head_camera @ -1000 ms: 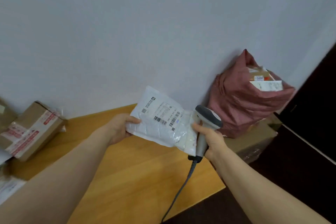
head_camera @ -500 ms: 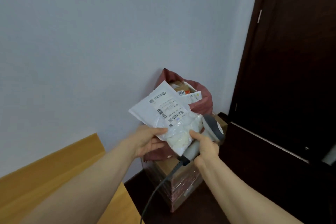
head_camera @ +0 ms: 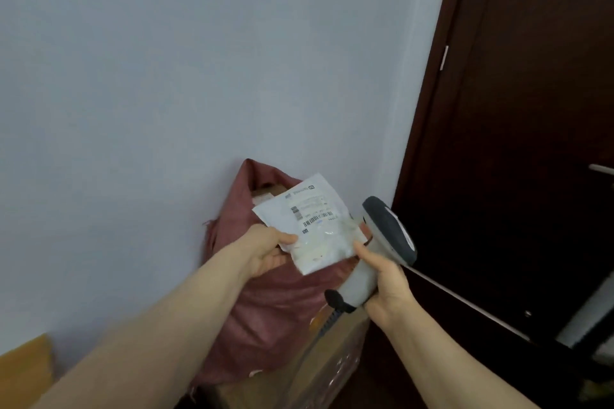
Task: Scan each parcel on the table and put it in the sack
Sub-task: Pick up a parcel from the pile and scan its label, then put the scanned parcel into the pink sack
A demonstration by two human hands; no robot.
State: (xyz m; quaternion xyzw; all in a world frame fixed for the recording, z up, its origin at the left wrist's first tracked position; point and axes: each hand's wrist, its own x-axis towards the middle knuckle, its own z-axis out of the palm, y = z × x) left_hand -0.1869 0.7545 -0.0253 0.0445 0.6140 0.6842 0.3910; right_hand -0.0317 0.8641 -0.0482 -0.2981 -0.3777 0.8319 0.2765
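Head view looks down on a dusty-red woven sack (head_camera: 272, 315) that stands against the pale wall (head_camera: 199, 60) on top of a taped cardboard box (head_camera: 335, 355). The sack's mouth is open, and a brown cardboard parcel (head_camera: 269, 191) shows just inside the rim. Whatever else the sack holds is hidden by its cloth and by the white parcel (head_camera: 319, 229) held up in front of the mouth.

The white parcel is a flat plastic mailer, tilted, above and clear of the sack's opening. Its label faces the camera and carries a long barcode, a smaller code block and lines of fine print, all too small to read.

The left hand (head_camera: 265, 251) pinches the mailer's lower left edge between thumb and fingers. The right hand (head_camera: 387, 285) has its fingers clenched round the handle of a grey barcode scanner (head_camera: 387, 232), its thumb tip touching the mailer's lower right edge. The scanner's dark head stands just beside the mailer, and its cable (head_camera: 327, 325) drops away in front of the box.

A dark brown door (head_camera: 531, 109) fills the right side. Only a corner of the wooden bench (head_camera: 23, 372) shows at bottom left, cut off by the frame.
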